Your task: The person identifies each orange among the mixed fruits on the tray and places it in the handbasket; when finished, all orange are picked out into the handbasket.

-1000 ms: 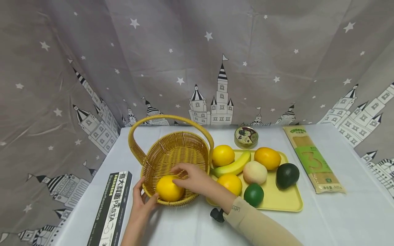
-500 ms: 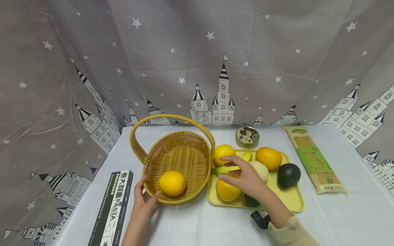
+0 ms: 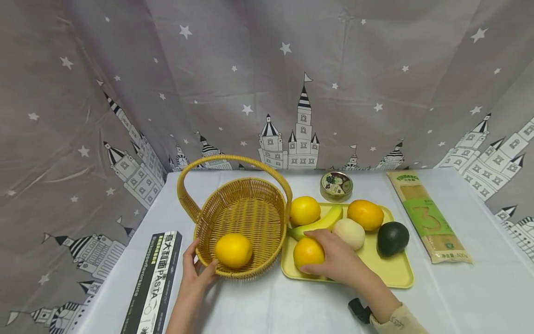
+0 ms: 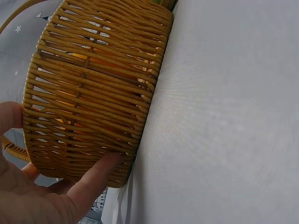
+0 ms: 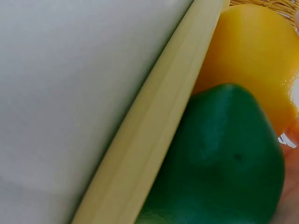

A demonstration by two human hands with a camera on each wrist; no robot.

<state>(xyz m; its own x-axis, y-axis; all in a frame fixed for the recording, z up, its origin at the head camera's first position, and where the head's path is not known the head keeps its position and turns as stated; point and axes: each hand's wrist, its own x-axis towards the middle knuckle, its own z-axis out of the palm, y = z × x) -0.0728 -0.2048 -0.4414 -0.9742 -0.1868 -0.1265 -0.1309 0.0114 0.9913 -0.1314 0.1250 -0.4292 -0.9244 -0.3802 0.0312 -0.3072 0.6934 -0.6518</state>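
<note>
Down comes the right hand (image 3: 335, 257), dropping onto the near orange fruit (image 3: 308, 256), thumb and fingers pinching its sides. Biggest thing here, the wicker basket (image 3: 239, 208) gets a grip at its near-left side from the left hand (image 3: 195, 273), presumably against sliding; some fingers vanish behind it. Next, the yellow tray (image 3: 388, 269), its raised rim probably stopping round things rolling off. One yellow fruit (image 3: 233, 250) lies inside the basket. Smaller, the green fruit (image 5: 224, 158): masked overhead by the right hand, cut off in the right wrist view.
</note>
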